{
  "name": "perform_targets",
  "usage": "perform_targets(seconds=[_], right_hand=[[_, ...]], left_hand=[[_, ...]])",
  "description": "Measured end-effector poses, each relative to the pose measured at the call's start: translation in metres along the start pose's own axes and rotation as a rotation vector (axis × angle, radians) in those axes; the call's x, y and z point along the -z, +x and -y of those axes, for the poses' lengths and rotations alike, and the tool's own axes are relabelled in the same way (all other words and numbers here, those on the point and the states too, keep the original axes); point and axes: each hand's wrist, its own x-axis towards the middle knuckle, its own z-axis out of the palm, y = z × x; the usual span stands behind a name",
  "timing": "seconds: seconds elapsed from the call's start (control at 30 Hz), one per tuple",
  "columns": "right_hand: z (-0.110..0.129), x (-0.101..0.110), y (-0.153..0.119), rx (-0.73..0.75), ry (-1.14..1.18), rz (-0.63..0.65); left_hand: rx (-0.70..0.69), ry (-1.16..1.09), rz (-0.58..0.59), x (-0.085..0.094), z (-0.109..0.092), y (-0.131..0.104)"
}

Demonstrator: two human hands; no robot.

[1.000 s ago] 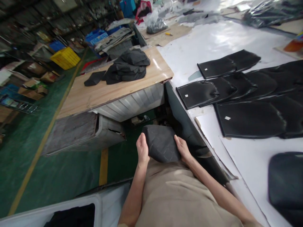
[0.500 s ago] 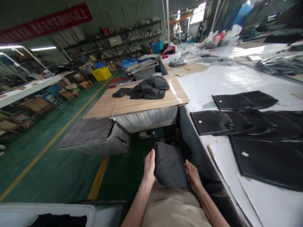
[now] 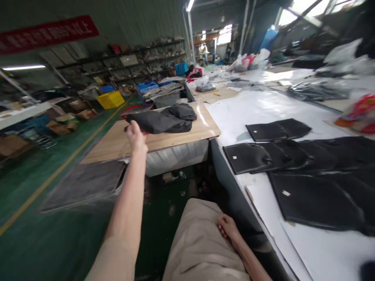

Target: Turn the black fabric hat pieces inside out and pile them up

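Observation:
My left hand (image 3: pixel 136 137) reaches out over the wooden board, its fingers closed at the near left edge of a flat black fabric piece (image 3: pixel 154 121). That piece extends right to the heap of black fabric (image 3: pixel 182 114) and partly overlaps it. Some fingertips are hidden and slightly blurred. Close to my lap, my right hand (image 3: pixel 227 227) hovers or rests with its fingers curled in, and nothing shows in it.
The plywood board (image 3: pixel 108 141) lies across a pale bin (image 3: pixel 178 150). To the right, a white-covered table (image 3: pixel 234 107) carries several black panels (image 3: pixel 322 199) with small white labels. A grey-topped box (image 3: pixel 84 181) stands left. Farther off are a yellow crate (image 3: pixel 110 100) and loaded shelves.
The black fabric piece, held by both hands before my lap, has gone forward and left to the board with my left hand. My right hand has let go and curled. The view has shifted right.

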Motion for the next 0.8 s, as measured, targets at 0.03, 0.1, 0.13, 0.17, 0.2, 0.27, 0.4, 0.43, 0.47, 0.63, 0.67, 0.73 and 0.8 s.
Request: perform_targets(seconds=[0.03, 0.1, 0.13, 0.17, 0.2, 0.27, 0.4, 0.43, 0.47, 0.63, 0.67, 0.73, 0.8], right_hand=[[0.000, -0.001, -0.002, -0.011, 0.005, -0.015], [0.002, -0.002, -0.005, -0.018, 0.012, -0.046], [0.004, -0.001, -0.006, -0.019, 0.015, -0.062], [0.009, 0.002, -0.009, -0.009, 0.015, -0.077], [0.014, 0.006, -0.012, 0.024, 0.000, -0.088], [0.030, 0.018, -0.024, 0.167, -0.098, -0.110], [0.075, 0.051, -0.055, 0.439, -0.346, -0.225], [0.087, 0.059, -0.063, 0.442, -0.354, -0.251], [0.099, 0.067, -0.069, 0.454, -0.372, -0.302], [0.132, 0.110, -0.091, 0.482, -0.643, -0.683], [0.132, 0.120, -0.092, 0.451, -0.745, -0.787], [0.129, 0.138, -0.088, 0.314, -0.999, -0.932], [0.123, 0.152, -0.076, 0.144, -1.190, -0.938]], left_hand=[[0.044, -0.026, 0.009, -0.005, 0.005, 0.003], [0.163, -0.030, -0.027, -0.015, 0.028, -0.023], [0.235, -0.011, -0.007, -0.020, 0.044, -0.052], [0.316, -0.007, 0.127, -0.023, 0.061, -0.088], [0.432, 0.007, 0.324, -0.026, 0.078, -0.129], [0.657, 0.030, 0.662, -0.031, 0.104, -0.213], [0.746, 0.038, 0.921, -0.039, 0.117, -0.331], [0.742, 0.020, 1.004, -0.042, 0.114, -0.345], [0.740, 0.003, 1.082, -0.044, 0.110, -0.355], [0.770, -0.008, 1.219, -0.052, 0.104, -0.378], [0.777, -0.002, 1.205, -0.052, 0.104, -0.383], [0.764, 0.011, 1.180, -0.050, 0.107, -0.394], [0.781, 0.019, 1.211, -0.047, 0.110, -0.402]])
